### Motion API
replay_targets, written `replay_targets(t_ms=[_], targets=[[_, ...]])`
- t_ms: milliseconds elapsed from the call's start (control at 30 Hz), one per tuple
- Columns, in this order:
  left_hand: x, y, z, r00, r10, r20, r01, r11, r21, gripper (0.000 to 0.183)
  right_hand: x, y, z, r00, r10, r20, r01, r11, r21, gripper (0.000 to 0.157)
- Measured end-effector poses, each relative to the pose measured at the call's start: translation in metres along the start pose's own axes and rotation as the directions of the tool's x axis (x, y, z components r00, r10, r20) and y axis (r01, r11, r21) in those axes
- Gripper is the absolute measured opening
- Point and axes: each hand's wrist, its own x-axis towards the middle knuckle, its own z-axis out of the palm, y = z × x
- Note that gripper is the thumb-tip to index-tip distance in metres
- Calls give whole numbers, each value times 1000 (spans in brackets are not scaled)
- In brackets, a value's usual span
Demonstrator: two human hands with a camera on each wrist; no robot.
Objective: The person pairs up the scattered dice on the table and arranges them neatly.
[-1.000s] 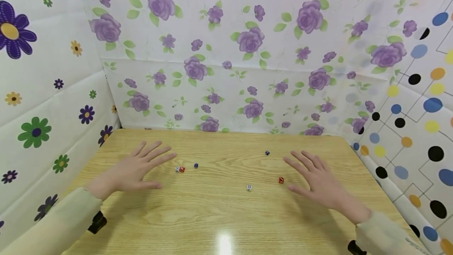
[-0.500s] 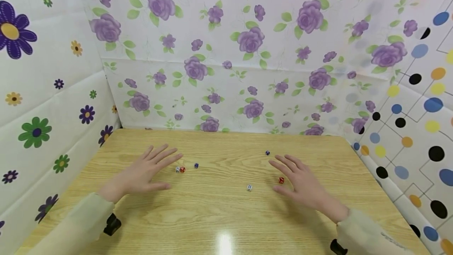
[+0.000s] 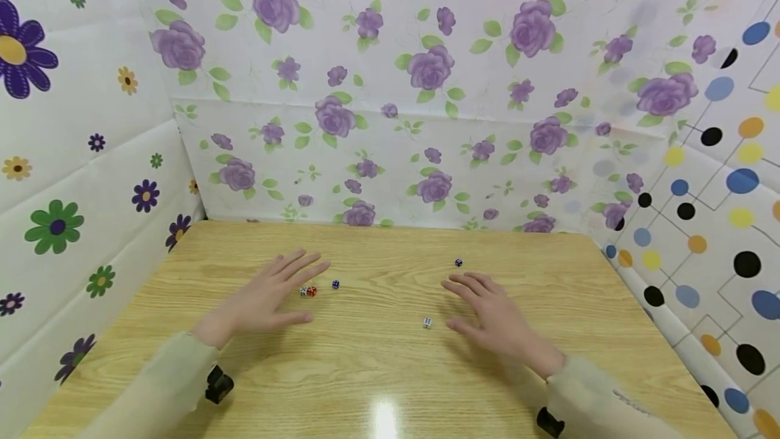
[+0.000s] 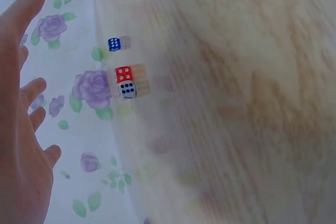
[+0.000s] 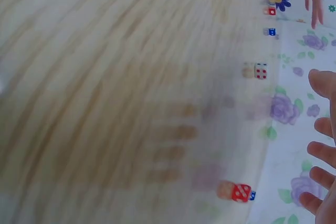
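Observation:
My left hand (image 3: pixel 265 297) hovers over the left half of the table, fingers spread and empty. By its fingers lie a white die (image 3: pixel 303 291) and a red die (image 3: pixel 312 291), side by side, with a blue die (image 3: pixel 336 284) a little to their right. My right hand (image 3: pixel 490 317), also empty with fingers extended, is above the right half. Left of its thumb sits another white die (image 3: pixel 428 323); a second blue die (image 3: pixel 459 263) lies beyond its fingertips. The hand hides a second red die in the head view, but the right wrist view shows that red die (image 5: pixel 241 193).
The wooden table (image 3: pixel 378 364) has a glossy, reflective top. Behind it hangs a rose-patterned cloth (image 3: pixel 390 148). A flower-print cloth (image 3: pixel 122 222) borders the left side and a dotted cloth (image 3: pixel 707 276) the right. Black wrist devices show under both sleeves.
Both hands have moved inward, the left to the right and the right to the left. The right hand now covers the red die in the head view. The dice have stayed in place.

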Motion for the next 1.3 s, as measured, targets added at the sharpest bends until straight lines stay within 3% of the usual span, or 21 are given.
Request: replay_targets(t_ms=[233, 600, 1067, 1300], targets=[[2, 3, 12, 1000, 2, 20, -2, 1000, -22, 89, 8, -9, 14, 1000, 14, 5, -14, 999, 40, 61], [3, 11, 19, 999, 30, 29, -30, 999, -15, 87, 12, -19, 26, 996, 46, 82, -50, 997, 52, 49], [2, 16, 26, 997, 31, 70, -26, 998, -66, 82, 12, -22, 32, 989, 110, 94, -116, 992, 57, 22], [2, 16, 29, 996, 28, 86, -22, 997, -77, 81, 13, -24, 32, 984, 139, 109, -149, 984, 96, 19]])
